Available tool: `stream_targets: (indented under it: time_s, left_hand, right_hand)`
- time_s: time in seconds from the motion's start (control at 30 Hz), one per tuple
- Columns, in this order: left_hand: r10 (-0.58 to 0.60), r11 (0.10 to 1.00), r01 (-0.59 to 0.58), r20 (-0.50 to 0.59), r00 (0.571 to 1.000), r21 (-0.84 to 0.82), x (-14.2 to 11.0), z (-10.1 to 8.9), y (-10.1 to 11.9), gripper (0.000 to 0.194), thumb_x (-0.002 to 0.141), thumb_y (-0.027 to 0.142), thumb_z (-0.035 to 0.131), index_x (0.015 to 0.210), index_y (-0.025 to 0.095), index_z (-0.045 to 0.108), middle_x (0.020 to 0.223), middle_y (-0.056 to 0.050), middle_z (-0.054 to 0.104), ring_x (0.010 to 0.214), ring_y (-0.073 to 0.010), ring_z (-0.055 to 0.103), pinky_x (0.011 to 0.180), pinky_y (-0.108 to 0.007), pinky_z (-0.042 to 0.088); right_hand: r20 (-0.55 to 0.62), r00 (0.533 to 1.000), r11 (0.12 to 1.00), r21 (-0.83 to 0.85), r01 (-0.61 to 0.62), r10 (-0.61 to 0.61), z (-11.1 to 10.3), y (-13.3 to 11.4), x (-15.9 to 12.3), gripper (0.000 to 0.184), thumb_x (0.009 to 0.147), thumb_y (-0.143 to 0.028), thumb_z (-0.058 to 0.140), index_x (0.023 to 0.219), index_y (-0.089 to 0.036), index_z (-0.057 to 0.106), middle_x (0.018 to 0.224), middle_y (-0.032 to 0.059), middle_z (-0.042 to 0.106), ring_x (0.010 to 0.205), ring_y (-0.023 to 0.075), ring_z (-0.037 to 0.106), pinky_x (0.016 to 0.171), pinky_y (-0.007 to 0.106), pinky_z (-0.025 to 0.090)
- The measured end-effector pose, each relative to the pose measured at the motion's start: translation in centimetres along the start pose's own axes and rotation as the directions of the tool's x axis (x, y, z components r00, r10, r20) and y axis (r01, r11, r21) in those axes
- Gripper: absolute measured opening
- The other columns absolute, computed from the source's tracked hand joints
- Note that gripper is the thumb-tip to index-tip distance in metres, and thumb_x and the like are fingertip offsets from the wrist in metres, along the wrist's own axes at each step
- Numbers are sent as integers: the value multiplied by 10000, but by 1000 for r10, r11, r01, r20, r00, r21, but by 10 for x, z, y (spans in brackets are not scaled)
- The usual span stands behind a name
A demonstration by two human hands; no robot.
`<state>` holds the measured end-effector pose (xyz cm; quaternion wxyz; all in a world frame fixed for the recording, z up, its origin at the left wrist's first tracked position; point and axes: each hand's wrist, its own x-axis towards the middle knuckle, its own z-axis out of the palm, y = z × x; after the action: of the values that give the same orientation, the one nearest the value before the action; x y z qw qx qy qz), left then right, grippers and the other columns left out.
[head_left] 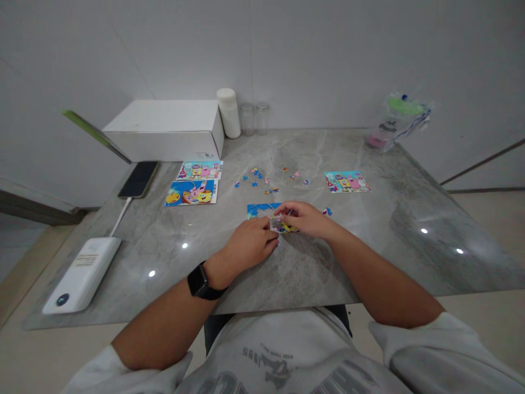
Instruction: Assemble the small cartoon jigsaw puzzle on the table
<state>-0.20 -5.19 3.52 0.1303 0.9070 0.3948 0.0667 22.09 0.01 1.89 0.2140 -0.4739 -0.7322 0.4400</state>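
A partly assembled jigsaw puzzle [257, 209] with a blue and yellow cartoon picture lies flat in front of me, a grey gap showing near its middle. My left hand [253, 242], wearing a black watch, is closed against the puzzle's lower left edge. Over the puzzle's right half is my right hand [304, 219], fingers bent and thumb drawn in beside the gap. Whatever is between those fingertips is too small to make out. Just right of this hand lie some loose blue pieces [327, 212]. More loose puzzle pieces [255, 173] are scattered beyond the puzzle.
Two picture cards [192, 192] lie at left, and another card [346, 181] at right. Behind stand a white box [164, 131], a white bottle [228, 114] and two clear glasses [255, 119]. A phone [138, 179] is cabled to a white power bank [84, 273]. A bagged cup [394, 123] stands back right.
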Motion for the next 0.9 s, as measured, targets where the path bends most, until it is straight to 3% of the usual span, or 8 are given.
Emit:
stream_targets:
  time_s: [0.2, 0.5, 0.9]
  left_hand:
    - [11, 1000, -11, -11, 1000, 0, 0, 0, 0, 250, 1037, 353, 629, 1135, 247, 834, 1053, -89, 684, 983, -241, 646, 891, -399, 526]
    - [11, 1000, -11, -12, 1000, -1, -2, 0, 1, 248, 1035, 359, 627, 1126, 244, 828, 1054, -90, 680, 988, -245, 642, 893, -399, 524]
    - [9, 1000, -9, -1, 1000, 9, -2, 1, 1, 262, 1038, 366, 624, 1159, 247, 823, 1075, -101, 683, 1002, -251, 644, 900, -403, 528]
  right_hand:
    - [-35, 999, 997, 73, -20, 22, 2, 5, 3, 206, 894, -254, 633, 1046, -183, 753, 878, 4, 734, 744, 145, 640, 697, 252, 491]
    - [-151, 983, 948, -315, 50, -101, 7, -11, -3, 109, 887, -140, 673, 918, -184, 768, 912, 28, 735, 763, 137, 606, 746, 258, 432]
    - [-95, 995, 899, -438, -11, -34, 14, -12, 1, 126, 901, -142, 700, 920, -203, 808, 933, 45, 788, 877, 184, 677, 806, 286, 452]
